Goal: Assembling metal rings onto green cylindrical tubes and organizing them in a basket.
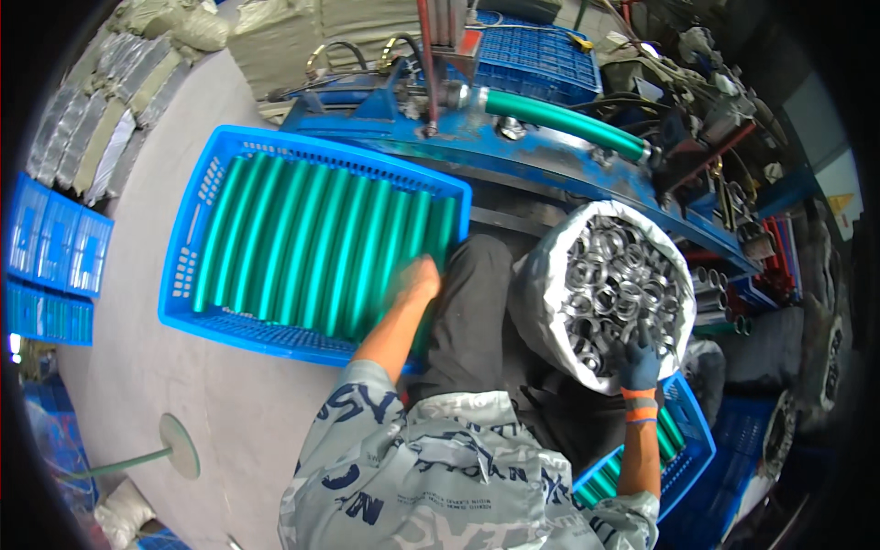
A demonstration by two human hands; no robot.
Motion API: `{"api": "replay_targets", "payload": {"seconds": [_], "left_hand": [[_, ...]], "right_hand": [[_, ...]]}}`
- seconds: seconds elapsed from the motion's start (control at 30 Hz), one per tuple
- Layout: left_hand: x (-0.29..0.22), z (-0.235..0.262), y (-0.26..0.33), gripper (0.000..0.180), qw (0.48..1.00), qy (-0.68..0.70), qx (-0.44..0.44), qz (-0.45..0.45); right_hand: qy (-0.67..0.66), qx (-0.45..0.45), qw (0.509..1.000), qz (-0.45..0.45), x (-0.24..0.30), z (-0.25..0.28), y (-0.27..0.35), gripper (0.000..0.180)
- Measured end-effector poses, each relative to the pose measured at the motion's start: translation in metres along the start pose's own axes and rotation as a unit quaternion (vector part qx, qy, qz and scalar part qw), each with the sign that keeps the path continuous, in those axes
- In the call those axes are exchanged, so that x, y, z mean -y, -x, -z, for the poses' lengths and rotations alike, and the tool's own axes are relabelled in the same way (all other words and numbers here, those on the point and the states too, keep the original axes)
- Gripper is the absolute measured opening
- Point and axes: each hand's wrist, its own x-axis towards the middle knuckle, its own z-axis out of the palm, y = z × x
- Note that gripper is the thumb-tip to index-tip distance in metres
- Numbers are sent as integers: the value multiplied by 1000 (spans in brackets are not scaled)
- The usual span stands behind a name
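Observation:
My bare left hand (pixel 420 279), smeared by motion, is over the right side of a blue plastic crate (pixel 266 341). Green tubes (pixel 316 247) lie side by side in that crate, running nearly lengthwise away from me. Whether the hand grips a tube cannot be made out. My right hand (pixel 639 363) wears a dark blue-grey glove with an orange cuff. Its stretched fingers reach in among many loose metal rings (pixel 610 275), which look like hose clamps or collars. A round white sack (pixel 541 316) with a rolled rim holds the rings.
Behind the crate and sack runs a blue machine bench (pixel 367 124) with a green hose (pixel 568 124) mounted along it. Another blue crate (pixel 701 449) of green tubes is by my right forearm. Stacked crates (pixel 60 238) stand far left; a round disc on a rod (pixel 179 446) is lower left.

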Motion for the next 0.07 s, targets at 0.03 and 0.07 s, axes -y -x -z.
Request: {"api": "replay_targets", "payload": {"seconds": [0.03, 0.07], "left_hand": [[20, -21, -25, 56, 997, 41, -56, 18], [6, -31, -36, 60, 996, 61, -52, 44]], "right_hand": [[-33, 3, 999, 32, 8, 2, -5, 34], [-21, 0, 1000, 22, 1, 11, 1, 34]]}}
